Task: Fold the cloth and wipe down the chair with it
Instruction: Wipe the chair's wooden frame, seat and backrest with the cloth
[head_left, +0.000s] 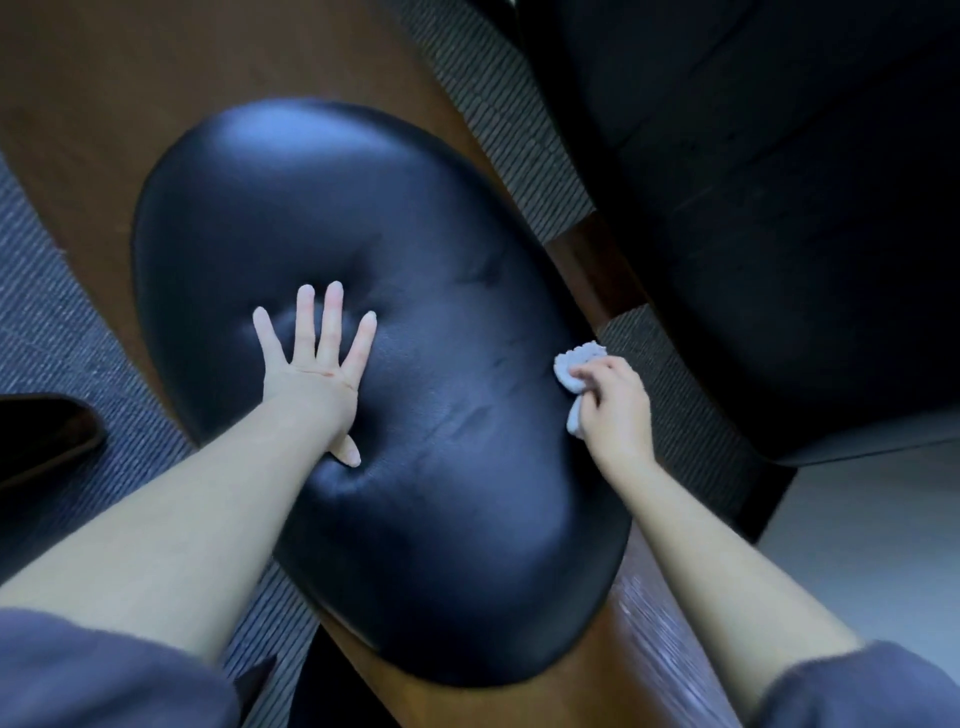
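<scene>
The chair's black padded leather seat (322, 218) fills the middle of the head view, resting on a brown wooden frame (644, 649). My left hand (311, 374) lies flat on the seat with fingers spread, pressing a dent into the cushion. My right hand (613, 405) grips a small bunched pale grey cloth (574, 364) against the seat's right edge. Part of the cloth is hidden inside my fist.
A second dark chair or sofa (779, 208) stands close on the right. Striped grey carpet (47, 322) and brown wood flooring (104, 104) surround the seat. A dark object (41, 436) sits at the left edge. Pale floor (872, 545) shows at lower right.
</scene>
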